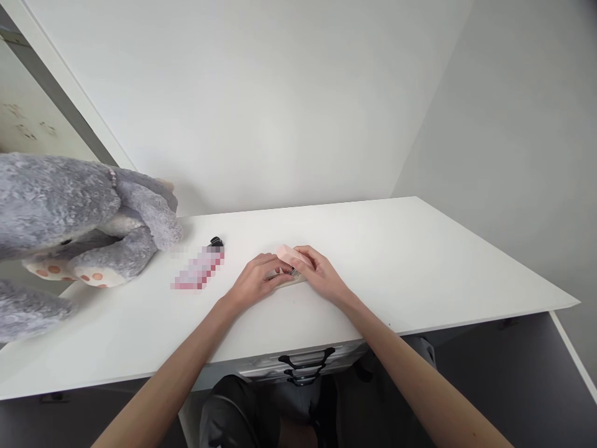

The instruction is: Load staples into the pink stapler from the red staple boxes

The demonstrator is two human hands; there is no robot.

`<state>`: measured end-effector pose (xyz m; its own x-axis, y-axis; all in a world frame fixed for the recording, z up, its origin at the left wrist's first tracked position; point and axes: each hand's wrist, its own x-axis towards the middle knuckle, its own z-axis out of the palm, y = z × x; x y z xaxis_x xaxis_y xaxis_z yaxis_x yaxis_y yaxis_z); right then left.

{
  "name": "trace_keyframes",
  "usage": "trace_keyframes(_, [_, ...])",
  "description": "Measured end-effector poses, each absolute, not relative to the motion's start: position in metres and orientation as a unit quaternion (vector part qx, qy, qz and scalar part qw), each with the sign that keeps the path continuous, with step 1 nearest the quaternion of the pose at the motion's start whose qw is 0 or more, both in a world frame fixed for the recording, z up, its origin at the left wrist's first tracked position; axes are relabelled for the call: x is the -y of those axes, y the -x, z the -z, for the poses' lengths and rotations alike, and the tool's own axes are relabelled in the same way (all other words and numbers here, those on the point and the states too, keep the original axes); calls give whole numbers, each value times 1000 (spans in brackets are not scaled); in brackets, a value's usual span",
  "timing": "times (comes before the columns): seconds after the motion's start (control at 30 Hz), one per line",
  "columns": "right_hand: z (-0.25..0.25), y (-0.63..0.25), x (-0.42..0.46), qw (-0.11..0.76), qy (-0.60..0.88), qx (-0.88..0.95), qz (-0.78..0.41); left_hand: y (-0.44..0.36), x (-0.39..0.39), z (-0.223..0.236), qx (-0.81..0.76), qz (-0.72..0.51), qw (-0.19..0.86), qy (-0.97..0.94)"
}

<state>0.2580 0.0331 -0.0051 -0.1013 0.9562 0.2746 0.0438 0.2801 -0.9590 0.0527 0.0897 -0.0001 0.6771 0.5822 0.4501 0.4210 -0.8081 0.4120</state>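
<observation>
Behind the desk's [396, 261] front edge, my right hand [325, 275] grips a pink block [286, 252]; my left hand [254, 280] pinches a pale strip [293, 282].

The right hand [324, 274] hides part of the pink object [290, 254]; the metallic bit [293, 270] below it is too small to make out. Coarse pixels blur the red-edged item [198, 269] — and the left edge cuts off the grey plush toy [60, 199].

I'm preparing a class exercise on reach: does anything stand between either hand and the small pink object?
Nothing visible does. The right hand holds the pink object and the left hand is beside it; the plush toy sits off to the left.
</observation>
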Motion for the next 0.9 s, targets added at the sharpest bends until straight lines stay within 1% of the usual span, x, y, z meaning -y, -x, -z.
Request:
trace_keyframes(0.47, [6,-258,-33,523,396,607,-448,-53,-87,-4,-294,-271,159,-903])
trace_keyframes(0.9, [5,-259,-32,518,388,617,-448,-53,-81,-3,-303,-251,140,-909])
